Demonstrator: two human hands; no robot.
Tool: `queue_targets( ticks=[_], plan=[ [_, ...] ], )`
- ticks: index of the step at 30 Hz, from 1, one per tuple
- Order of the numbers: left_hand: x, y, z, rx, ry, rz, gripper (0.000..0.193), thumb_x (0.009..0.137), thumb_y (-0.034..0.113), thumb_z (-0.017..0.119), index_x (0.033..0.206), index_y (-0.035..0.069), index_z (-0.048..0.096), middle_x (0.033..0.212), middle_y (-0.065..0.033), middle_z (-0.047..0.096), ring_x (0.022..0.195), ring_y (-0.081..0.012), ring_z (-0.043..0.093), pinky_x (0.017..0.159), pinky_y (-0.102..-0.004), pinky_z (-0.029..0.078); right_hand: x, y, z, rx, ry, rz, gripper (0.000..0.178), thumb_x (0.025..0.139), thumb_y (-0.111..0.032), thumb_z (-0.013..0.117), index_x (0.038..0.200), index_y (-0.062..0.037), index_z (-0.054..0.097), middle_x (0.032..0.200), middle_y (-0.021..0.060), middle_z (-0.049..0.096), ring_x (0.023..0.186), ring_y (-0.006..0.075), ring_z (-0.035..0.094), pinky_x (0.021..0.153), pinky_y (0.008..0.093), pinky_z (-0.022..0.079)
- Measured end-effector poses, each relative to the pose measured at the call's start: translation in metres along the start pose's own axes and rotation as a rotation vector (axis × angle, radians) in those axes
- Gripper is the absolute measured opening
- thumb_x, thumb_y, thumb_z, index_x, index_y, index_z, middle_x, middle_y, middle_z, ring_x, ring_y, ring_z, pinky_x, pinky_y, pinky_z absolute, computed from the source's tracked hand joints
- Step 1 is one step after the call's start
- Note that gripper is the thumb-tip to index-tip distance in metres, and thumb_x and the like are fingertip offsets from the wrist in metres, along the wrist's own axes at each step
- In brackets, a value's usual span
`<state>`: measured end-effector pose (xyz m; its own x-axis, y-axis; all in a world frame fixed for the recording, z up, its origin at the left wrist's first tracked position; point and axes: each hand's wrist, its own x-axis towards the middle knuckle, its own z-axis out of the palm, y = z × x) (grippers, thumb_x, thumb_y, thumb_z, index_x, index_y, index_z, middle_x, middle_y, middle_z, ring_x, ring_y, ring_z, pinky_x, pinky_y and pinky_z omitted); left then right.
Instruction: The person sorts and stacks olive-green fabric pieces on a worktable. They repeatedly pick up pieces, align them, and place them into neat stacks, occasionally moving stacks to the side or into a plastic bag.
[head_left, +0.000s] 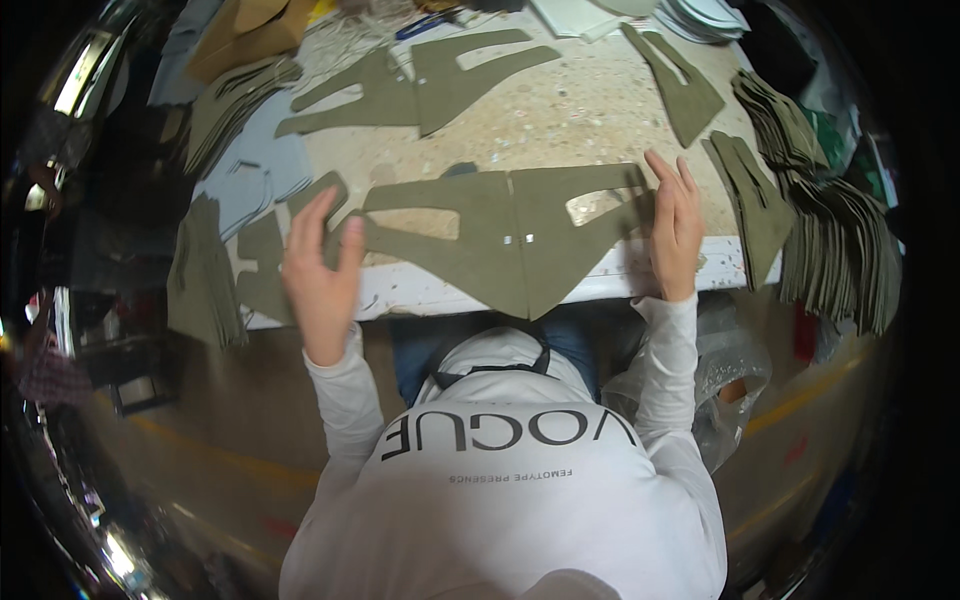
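Two flat olive-green cut pieces lie edge to edge in front of me, the left panel (465,265) and the right panel (560,255). Each has a cut-out slot, a narrow strap-like end and a small white mark near their shared seam; their lower points hang over the table's front edge. At the left panel's outer end is my left hand (325,275), fingers and thumb apart, nothing in it. My right hand (677,230) is upright beside the right panel's outer end, fingers stretched out; whether it touches the panel I cannot tell.
Another pair of olive panels (385,95) lies farther back on the worn table (590,110). Stacked olive pieces (840,250) hang over the right edge, with more olive pieces (205,275) at the left. Grey-blue sheets (265,150), a cardboard box (250,40) and a blue-handled tool (425,25) sit farther back.
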<state>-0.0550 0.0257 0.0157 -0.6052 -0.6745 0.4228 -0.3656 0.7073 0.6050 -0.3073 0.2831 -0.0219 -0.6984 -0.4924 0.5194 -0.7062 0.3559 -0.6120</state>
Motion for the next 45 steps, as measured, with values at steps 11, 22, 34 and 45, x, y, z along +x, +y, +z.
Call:
queue_targets(
  ticks=[11, 22, 34, 45],
  plan=[
    [-0.018, 0.053, 0.061, -0.873, -0.583, -0.430, 0.042, 0.100, 0.026, 0.053, 0.138, 0.009, 0.046, 0.092, -0.0126, 0.069, 0.063, -0.0115, 0.063, 0.059, -0.0230, 0.050, -0.046, -0.067, -0.006, 0.256, -0.323, -0.086, 0.032, 0.074, 0.004, 0.065, 0.104, -0.0057, 0.073, 0.089, 0.0092, 0.061, 0.082, 0.0236, 0.058, 0.071, 0.0319, 0.048],
    [-0.011, 0.018, 0.035, -0.441, -0.184, -0.210, 0.049, 0.086, -0.006, 0.062, 0.133, 0.006, 0.057, 0.099, -0.0017, 0.048, 0.061, 0.0006, 0.043, 0.051, -0.0156, 0.037, -0.040, -0.072, 0.023, 0.909, -0.283, 0.469, 0.057, 0.095, -0.005, 0.055, 0.148, -0.0029, 0.033, 0.147, 0.0140, 0.037, 0.129, 0.0263, 0.047, 0.101, 0.0362, 0.045],
    [-0.043, -0.016, 0.026, -0.644, -0.175, -0.367, 0.053, 0.083, -0.007, 0.068, 0.134, -0.001, 0.054, 0.104, -0.0060, 0.050, 0.074, -0.0070, 0.063, 0.061, -0.0199, 0.049, -0.010, -0.047, 0.048, 0.616, -0.477, 0.185, 0.044, 0.084, 0.004, 0.056, 0.127, -0.0062, 0.063, 0.109, 0.0080, 0.062, 0.086, 0.0115, 0.057, 0.075, 0.0219, 0.045],
    [-0.058, 0.012, 0.027, -0.552, -0.232, -0.385, 0.054, 0.082, -0.002, 0.071, 0.134, 0.000, 0.054, 0.112, -0.0105, 0.052, 0.074, -0.0088, 0.064, 0.059, -0.0214, 0.052, -0.053, -0.009, -0.006, 0.631, -0.079, 0.642, 0.056, 0.084, 0.009, 0.064, 0.138, 0.0001, 0.051, 0.107, -0.0011, 0.051, 0.070, 0.0009, 0.049, 0.061, 0.0155, 0.039]
  ],
)
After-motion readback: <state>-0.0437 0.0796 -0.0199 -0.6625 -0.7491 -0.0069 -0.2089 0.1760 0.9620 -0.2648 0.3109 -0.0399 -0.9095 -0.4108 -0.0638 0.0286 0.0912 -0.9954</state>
